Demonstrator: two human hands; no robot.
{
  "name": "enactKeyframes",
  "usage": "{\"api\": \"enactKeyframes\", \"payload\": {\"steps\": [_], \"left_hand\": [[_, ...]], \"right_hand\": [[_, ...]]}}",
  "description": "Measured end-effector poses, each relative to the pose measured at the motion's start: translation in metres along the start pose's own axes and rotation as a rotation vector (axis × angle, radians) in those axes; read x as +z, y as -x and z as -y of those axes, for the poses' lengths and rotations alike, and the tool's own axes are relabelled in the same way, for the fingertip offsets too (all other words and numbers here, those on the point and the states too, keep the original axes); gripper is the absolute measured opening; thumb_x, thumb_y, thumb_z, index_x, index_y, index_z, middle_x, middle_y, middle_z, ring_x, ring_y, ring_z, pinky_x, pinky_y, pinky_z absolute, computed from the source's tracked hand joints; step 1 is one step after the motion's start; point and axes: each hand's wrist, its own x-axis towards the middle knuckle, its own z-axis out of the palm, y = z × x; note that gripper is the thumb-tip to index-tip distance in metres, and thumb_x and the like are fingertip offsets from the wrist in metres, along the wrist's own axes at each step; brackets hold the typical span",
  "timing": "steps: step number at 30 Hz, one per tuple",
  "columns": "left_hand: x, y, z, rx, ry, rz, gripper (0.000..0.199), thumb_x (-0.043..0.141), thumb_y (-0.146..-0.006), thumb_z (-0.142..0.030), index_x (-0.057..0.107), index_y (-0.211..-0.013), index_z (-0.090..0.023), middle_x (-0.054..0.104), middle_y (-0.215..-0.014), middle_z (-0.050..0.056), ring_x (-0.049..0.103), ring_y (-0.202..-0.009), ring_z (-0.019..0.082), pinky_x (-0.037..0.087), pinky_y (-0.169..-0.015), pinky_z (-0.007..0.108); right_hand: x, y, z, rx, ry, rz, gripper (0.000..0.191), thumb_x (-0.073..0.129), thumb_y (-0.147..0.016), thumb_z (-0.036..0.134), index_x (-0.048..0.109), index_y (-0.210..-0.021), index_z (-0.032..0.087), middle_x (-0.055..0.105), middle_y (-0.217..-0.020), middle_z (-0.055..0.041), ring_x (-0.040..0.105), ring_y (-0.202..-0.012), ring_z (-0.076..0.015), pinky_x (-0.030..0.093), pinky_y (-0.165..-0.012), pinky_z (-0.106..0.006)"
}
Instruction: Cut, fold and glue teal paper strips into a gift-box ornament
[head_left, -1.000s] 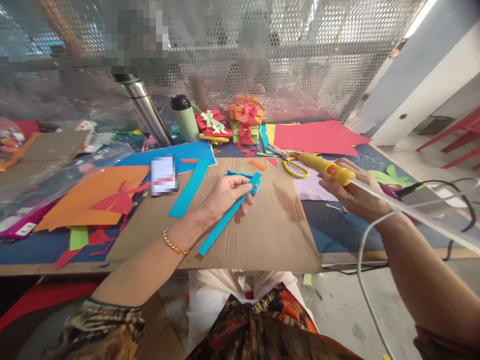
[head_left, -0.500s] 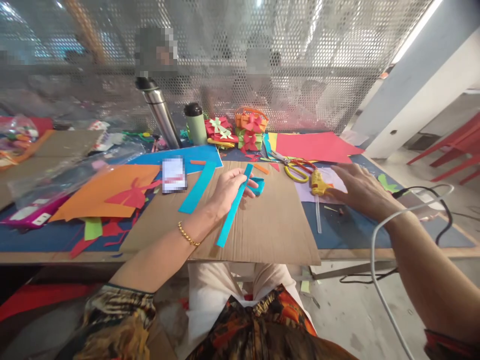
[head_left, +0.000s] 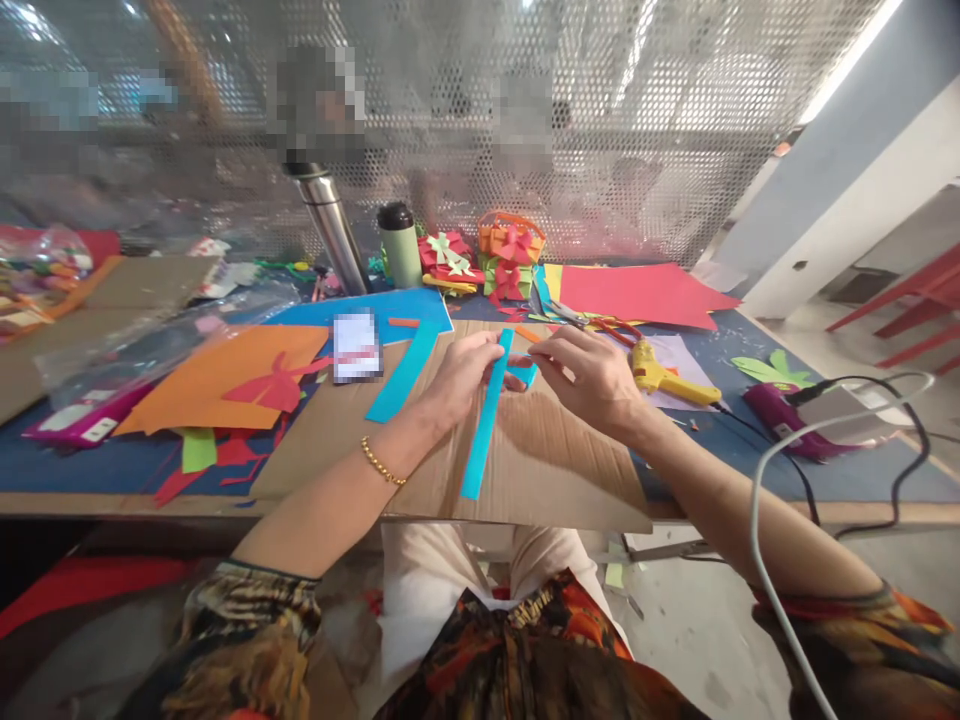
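Note:
Over the cardboard sheet (head_left: 570, 480), my left hand (head_left: 459, 375) is closed on a long blue paper strip (head_left: 484, 440), which slants down toward the table's front edge. A small folded blue paper piece (head_left: 529, 377) sits at the same hand's fingers, partly hidden by them. My right hand (head_left: 592, 380) is closed in a pinch at the upper right edge of the folded piece. To the right of this hand, a yellow glue gun (head_left: 667, 378) lies on lilac paper (head_left: 679, 350). A wider blue strip (head_left: 405, 370) lies flat left of my left hand.
Scissors (head_left: 577, 317) and red paper (head_left: 637, 292) lie behind my hands. A phone (head_left: 356, 345), orange paper (head_left: 225, 375) and paper scraps are at left. A steel flask (head_left: 330, 225), a green bottle (head_left: 400, 250) and paper boxes (head_left: 510, 260) stand at the back. Cables (head_left: 757, 520) hang at right.
My right hand has moved left from beside the glue gun to the folded blue piece. The glue gun now lies at a different angle. My left hand still holds the strip.

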Motion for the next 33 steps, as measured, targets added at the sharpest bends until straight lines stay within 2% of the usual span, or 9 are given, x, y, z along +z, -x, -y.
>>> {"api": "enactKeyframes", "payload": {"steps": [4,7,9,14,21,26,29,31,33], "left_hand": [[0.0,-0.001,0.005,0.028,0.031,-0.082,0.01,0.055,-0.083,-0.014,0.054,-0.074,-0.019,0.075,-0.075,0.004,0.076,-0.071,0.019,0.062,-0.076,0.034],[0.001,-0.001,0.007,0.007,0.125,-0.077,0.015,0.056,-0.085,-0.014,0.052,-0.072,-0.019,0.078,-0.08,0.007,0.078,-0.087,0.022,0.062,-0.089,0.039],[0.001,-0.001,0.008,-0.011,0.164,-0.055,0.017,0.056,-0.087,-0.015,0.052,-0.071,-0.019,0.078,-0.082,0.008,0.078,-0.087,0.021,0.062,-0.091,0.039],[0.002,0.001,0.006,-0.033,0.108,-0.006,0.018,0.06,-0.09,-0.011,0.059,-0.072,-0.016,0.074,-0.073,0.004,0.074,-0.072,0.015,0.06,-0.083,0.031],[0.001,0.004,-0.006,-0.176,-0.009,0.033,0.013,0.055,-0.097,-0.01,0.064,-0.088,-0.013,0.081,-0.088,0.012,0.076,-0.064,0.018,0.058,-0.062,0.028],[0.0,0.004,-0.006,-0.123,-0.039,0.016,0.011,0.051,-0.1,-0.012,0.062,-0.102,-0.012,0.082,-0.093,0.014,0.077,-0.067,0.019,0.06,-0.064,0.029],[-0.007,0.002,-0.013,-0.111,-0.154,0.126,0.035,0.058,-0.098,-0.015,0.054,-0.132,-0.011,0.08,-0.082,0.012,0.078,-0.064,0.022,0.06,-0.066,0.031],[-0.012,-0.002,-0.021,-0.139,-0.283,0.257,0.065,0.065,-0.095,-0.016,0.038,-0.154,-0.011,0.079,-0.075,0.009,0.076,-0.06,0.024,0.059,-0.063,0.032],[-0.013,-0.009,-0.03,-0.186,-0.414,0.405,0.084,0.068,-0.093,-0.017,0.025,-0.165,-0.015,0.078,-0.073,0.008,0.075,-0.057,0.025,0.057,-0.06,0.032]], "right_hand": [[0.016,0.008,0.002,0.006,-0.041,-0.006,0.02,0.055,-0.105,0.025,0.072,-0.096,0.021,0.065,-0.083,-0.0049,0.058,-0.07,-0.0172,0.045,-0.069,-0.033],[0.021,0.013,0.003,0.101,-0.122,-0.017,0.019,0.058,-0.103,0.028,0.066,-0.087,0.022,0.061,-0.079,-0.0033,0.054,-0.068,-0.0168,0.043,-0.066,-0.031],[0.022,0.014,0.003,0.159,-0.161,-0.001,0.016,0.06,-0.101,0.027,0.065,-0.086,0.023,0.06,-0.078,-0.0024,0.054,-0.068,-0.0166,0.043,-0.066,-0.031],[0.018,0.014,0.006,0.207,-0.217,0.012,0.015,0.06,-0.098,0.027,0.066,-0.085,0.022,0.062,-0.078,-0.0023,0.054,-0.066,-0.0155,0.044,-0.066,-0.032],[0.006,0.009,-0.009,0.446,-0.323,-0.164,0.015,0.063,-0.09,0.033,0.061,-0.079,0.023,0.061,-0.069,0.001,0.049,-0.059,-0.0132,0.042,-0.061,-0.031],[0.012,0.009,-0.011,0.564,-0.516,-0.03,0.025,0.064,-0.09,0.044,0.064,-0.08,0.022,0.061,-0.066,0.0011,0.054,-0.059,-0.0137,0.042,-0.06,-0.031],[0.011,0.007,-0.014,0.593,-0.52,-0.057,0.026,0.061,-0.092,0.045,0.067,-0.083,0.021,0.061,-0.067,0.0009,0.055,-0.059,-0.0141,0.043,-0.059,-0.031],[0.006,0.004,-0.017,0.528,-0.418,-0.165,0.021,0.061,-0.093,0.04,0.069,-0.084,0.022,0.063,-0.074,-0.0008,0.056,-0.065,-0.0153,0.045,-0.064,-0.032],[0.0,0.003,-0.021,0.415,-0.347,-0.202,0.019,0.062,-0.094,0.036,0.073,-0.086,0.022,0.066,-0.08,-0.0032,0.059,-0.073,-0.0177,0.048,-0.072,-0.036]]}}
